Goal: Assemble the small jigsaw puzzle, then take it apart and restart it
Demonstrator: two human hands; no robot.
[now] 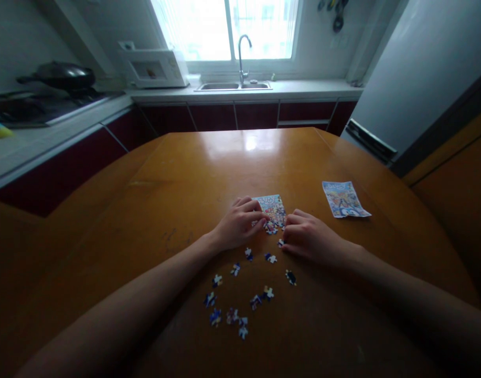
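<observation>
A small, partly joined jigsaw puzzle [272, 208] lies on the wooden table [185, 178]. My left hand [240, 224] rests at its left edge, fingers curled and tips pressing on the puzzle's lower part. My right hand [309, 236] sits at its right edge, fingers bent, tips touching the puzzle and a piece near it. Several loose puzzle pieces [240, 299] are scattered on the table between my forearms, near me.
A colourful printed picture card [344, 199] lies to the right of the puzzle. Behind the table runs a kitchen counter with a sink and tap [240, 79], a microwave [153, 68] and a wok on the stove [63, 76]. A fridge [417, 79] stands at right.
</observation>
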